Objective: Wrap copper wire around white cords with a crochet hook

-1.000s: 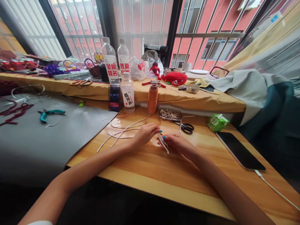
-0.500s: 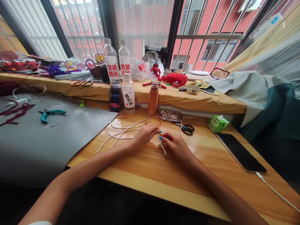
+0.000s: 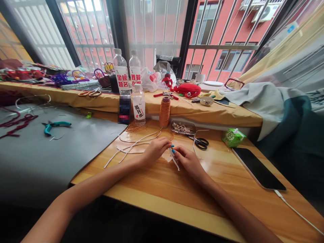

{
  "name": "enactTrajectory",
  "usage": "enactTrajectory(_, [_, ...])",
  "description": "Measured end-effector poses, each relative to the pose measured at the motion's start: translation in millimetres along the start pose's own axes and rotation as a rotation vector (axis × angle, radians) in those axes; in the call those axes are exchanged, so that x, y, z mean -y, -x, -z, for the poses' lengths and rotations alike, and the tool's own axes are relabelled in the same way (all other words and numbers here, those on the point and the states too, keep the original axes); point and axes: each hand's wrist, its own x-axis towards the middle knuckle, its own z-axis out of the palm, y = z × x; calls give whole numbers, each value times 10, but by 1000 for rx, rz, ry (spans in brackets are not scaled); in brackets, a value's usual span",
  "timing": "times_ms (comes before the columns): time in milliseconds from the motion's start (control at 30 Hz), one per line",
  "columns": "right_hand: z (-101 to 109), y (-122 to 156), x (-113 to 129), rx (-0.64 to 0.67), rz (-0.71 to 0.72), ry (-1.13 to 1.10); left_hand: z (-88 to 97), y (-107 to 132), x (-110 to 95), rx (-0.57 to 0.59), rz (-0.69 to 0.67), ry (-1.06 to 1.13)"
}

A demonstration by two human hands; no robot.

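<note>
Over the wooden table (image 3: 141, 184), my left hand (image 3: 158, 147) pinches the top of a bundle of white cord (image 3: 174, 161). My right hand (image 3: 186, 158) is closed on the same cord from the right, thumb and fingertip nearly meeting the left fingertips. Short cord ends hang down between the hands. A small yellowish bit shows at the fingertips, too small to name. More white cords (image 3: 131, 145) lie loose on the table left of my left hand. Behind the hands stands a spool of orange thread (image 3: 164, 112), with thin orange strands around its foot.
Black-handled scissors (image 3: 201, 143) lie by a clear box of small pieces (image 3: 182, 127). To the right are a green packet (image 3: 233, 137) and a phone (image 3: 258, 168) on a cable. Water bottles (image 3: 139, 106) stand behind. Teal pliers (image 3: 57, 126) rest on the grey mat (image 3: 58, 153) at left.
The view has tilted up slightly, so the table things sit a little lower. Both hands keep their pinch on the white cord; the right fingers have shifted slightly.
</note>
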Motion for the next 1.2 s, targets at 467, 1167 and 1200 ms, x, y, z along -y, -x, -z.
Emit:
enactTrajectory(467, [-1,2,11,-29,49,149,-5,-19,-28,26,91,23])
enactTrajectory(1167, [-29,28,-38,-22,245,715,-7,-48,10,118,393,243])
enactTrajectory(1200, [-25,26,-42,-30,241,712,-18,-44,27,127,391,272])
